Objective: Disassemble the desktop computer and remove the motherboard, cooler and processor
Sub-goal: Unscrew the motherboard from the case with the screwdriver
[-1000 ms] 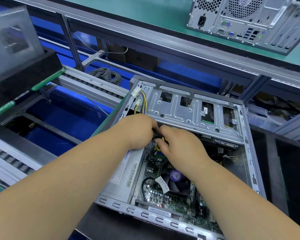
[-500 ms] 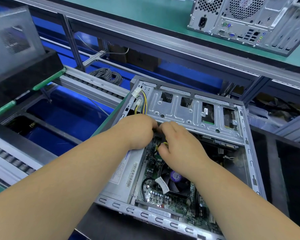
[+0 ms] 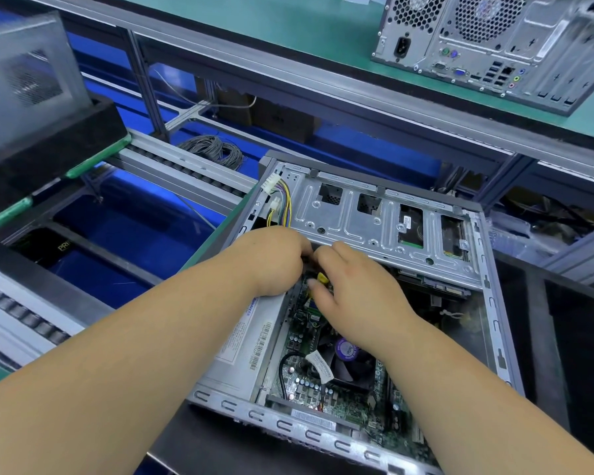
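An open desktop case (image 3: pixel 494 323) lies on its side in front of me. Inside it the green motherboard (image 3: pixel 309 382) shows, with a black cooler fan (image 3: pixel 348 358) bearing a purple sticker. The silver drive cage (image 3: pixel 367 217) spans the far end of the case. Both hands meet just under the cage's near edge. My left hand (image 3: pixel 275 258) has its fingers curled down around something dark that I cannot make out. My right hand (image 3: pixel 354 289) pinches a yellow cable connector (image 3: pixel 322 278) above the board.
Loose power plugs on yellow and purple wires (image 3: pixel 280 204) hang at the case's far left corner. The power supply (image 3: pixel 247 334) lies along the left wall. Another computer tower (image 3: pixel 494 46) stands on the green bench behind. A roller conveyor (image 3: pixel 172 166) and grey cable coil (image 3: pixel 213 149) lie left.
My right hand's fingers have shifted slightly over the yellow connector, showing more of it. My left hand has stayed in place.
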